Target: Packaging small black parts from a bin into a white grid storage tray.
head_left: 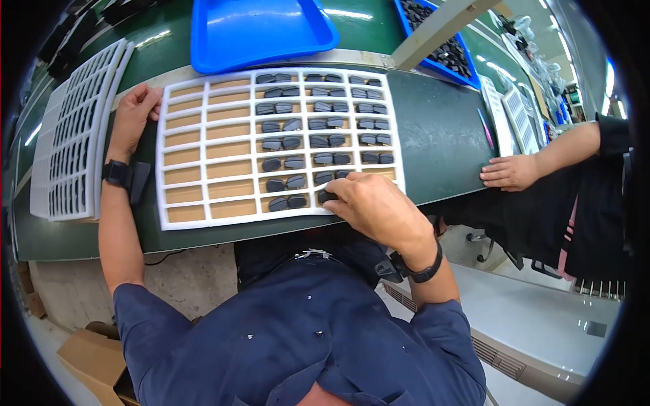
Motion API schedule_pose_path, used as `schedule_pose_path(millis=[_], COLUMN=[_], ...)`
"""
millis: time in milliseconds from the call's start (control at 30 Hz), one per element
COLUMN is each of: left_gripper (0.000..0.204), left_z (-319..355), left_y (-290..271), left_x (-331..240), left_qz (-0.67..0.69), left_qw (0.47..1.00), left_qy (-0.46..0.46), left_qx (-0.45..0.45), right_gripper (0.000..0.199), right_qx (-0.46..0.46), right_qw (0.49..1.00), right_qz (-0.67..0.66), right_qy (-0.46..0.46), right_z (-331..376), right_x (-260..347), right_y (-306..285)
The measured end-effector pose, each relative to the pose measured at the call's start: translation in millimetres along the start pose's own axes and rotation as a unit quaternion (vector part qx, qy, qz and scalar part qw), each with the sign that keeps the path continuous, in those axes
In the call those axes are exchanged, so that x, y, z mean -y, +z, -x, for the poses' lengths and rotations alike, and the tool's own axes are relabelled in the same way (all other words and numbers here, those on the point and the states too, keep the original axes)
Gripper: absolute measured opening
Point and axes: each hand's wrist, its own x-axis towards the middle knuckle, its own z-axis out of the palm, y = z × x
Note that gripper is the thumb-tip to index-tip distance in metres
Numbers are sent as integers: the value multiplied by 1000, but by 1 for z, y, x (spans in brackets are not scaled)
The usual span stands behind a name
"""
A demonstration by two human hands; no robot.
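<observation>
In front of me lies a white grid tray point(206, 149) with brown compartment bottoms. Its two left columns hold no parts. Small dark wedge-shaped pieces point(296, 181) sit mostly in pairs in the columns to the right. My right hand point(379, 206) reaches over the tray's near edge, thumb and fingers closed on a dark wedge-shaped piece point(326, 196) at a near-row compartment. Its palm covers the near right corner compartments. At the tray's far left edge is my left hand point(137, 111), fingers curled together and fingertips against the rim. Whether they grip anything is hidden.
Stacked white grid trays point(74, 135) lean at the left. An empty blue bin point(261, 34) stands beyond the tray. Behind a metal post point(440, 34) is a blue bin of dark pieces point(443, 57). A co-worker's hand point(511, 172) rests on the green table point(440, 142) at right.
</observation>
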Motion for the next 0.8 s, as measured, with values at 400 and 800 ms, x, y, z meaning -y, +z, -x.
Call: schedule_pose_path(millis=[400, 800], left_gripper=[2, 9], left_z=[115, 165], left_y=[94, 174], left_x=[-143, -142], left_qz=[-271, -296], left_qw=[918, 903], left_qy=[283, 253], left_qx=[67, 183], right_gripper=[14, 14], right_qx=[-67, -24], right_qw=[993, 981], right_qz=[47, 53], right_qy=[-85, -187], right_z=[-11, -33], right_x=[15, -3], right_y=[20, 11])
